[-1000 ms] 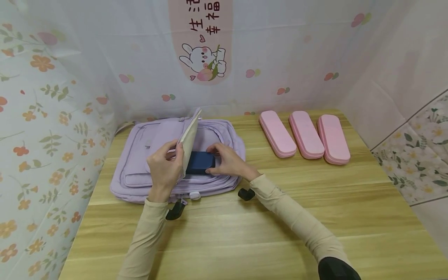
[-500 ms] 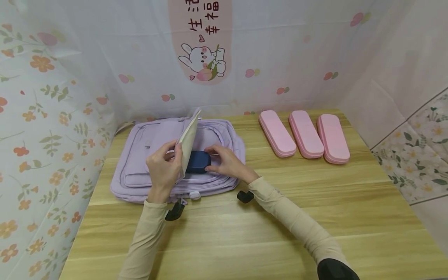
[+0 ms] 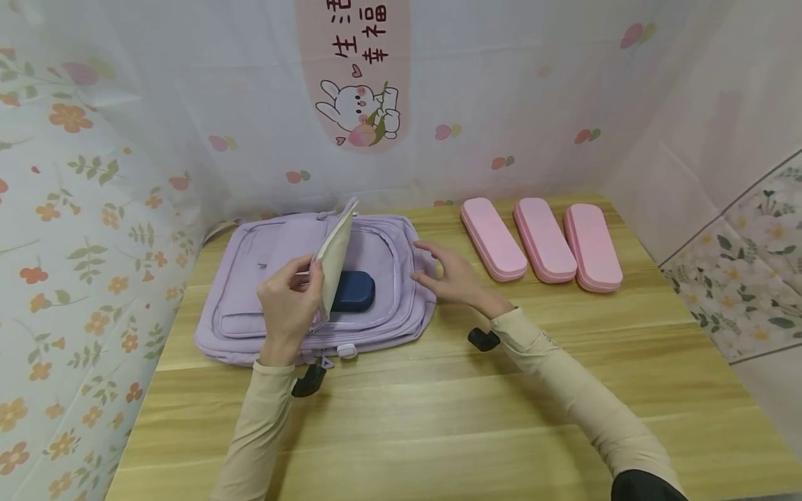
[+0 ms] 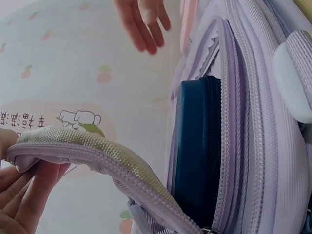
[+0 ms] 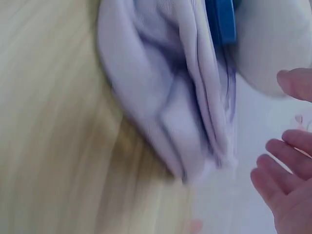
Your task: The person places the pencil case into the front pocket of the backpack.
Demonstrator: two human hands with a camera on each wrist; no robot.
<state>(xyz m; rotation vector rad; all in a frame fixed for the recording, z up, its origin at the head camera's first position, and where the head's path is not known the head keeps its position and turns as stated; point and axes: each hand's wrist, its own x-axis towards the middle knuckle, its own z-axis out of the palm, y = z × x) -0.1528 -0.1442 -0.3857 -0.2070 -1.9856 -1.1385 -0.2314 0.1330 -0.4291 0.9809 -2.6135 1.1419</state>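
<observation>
1. Left hand (image 3: 289, 299), pinching flap (image 3: 335, 261): slackened grip could drop it onto blue case (image 3: 356, 292).
2. Blue case, in backpack's (image 3: 250, 285) unzipped pocket (image 3: 376, 250): could slide if jostled; seating partly hidden.
3. Right hand (image 3: 454, 275), fingers spread, empty: a brush could shift the backpack.

I'm looking into a small curtained nook, homely in its prints; whether it belongs to a house or a studio I can't tell. Around the wood-grain desk (image 3: 401, 438) I see flowered cloth (image 3: 59, 278) along the left edge, fruit-dotted cloth (image 3: 250, 83) with a cartoon rabbit (image 3: 358, 108) behind the far edge, and a floral panel (image 3: 745, 271) past the right.
</observation>
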